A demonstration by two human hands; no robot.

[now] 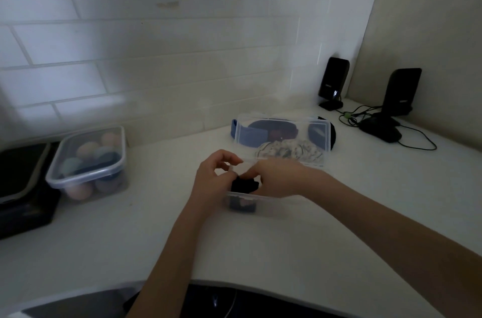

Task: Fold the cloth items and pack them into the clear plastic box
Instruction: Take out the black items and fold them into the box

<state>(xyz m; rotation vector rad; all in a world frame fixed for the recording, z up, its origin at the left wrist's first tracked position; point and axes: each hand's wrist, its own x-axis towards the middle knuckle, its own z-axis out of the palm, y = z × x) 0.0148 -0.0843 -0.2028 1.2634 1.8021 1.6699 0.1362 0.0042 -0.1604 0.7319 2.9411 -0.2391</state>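
On the white counter [104, 239], both hands' grips, left [208, 179] and right [273, 177], pinch a dark cloth [245, 184] over the clear box [242, 200].

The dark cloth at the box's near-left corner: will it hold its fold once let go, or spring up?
The dark cloth looks soft and bunched, so probably floppy and light. It bulges above the clear plastic box rim, so it may puff up unless pressed. Both the left hand and right hand pinch it.
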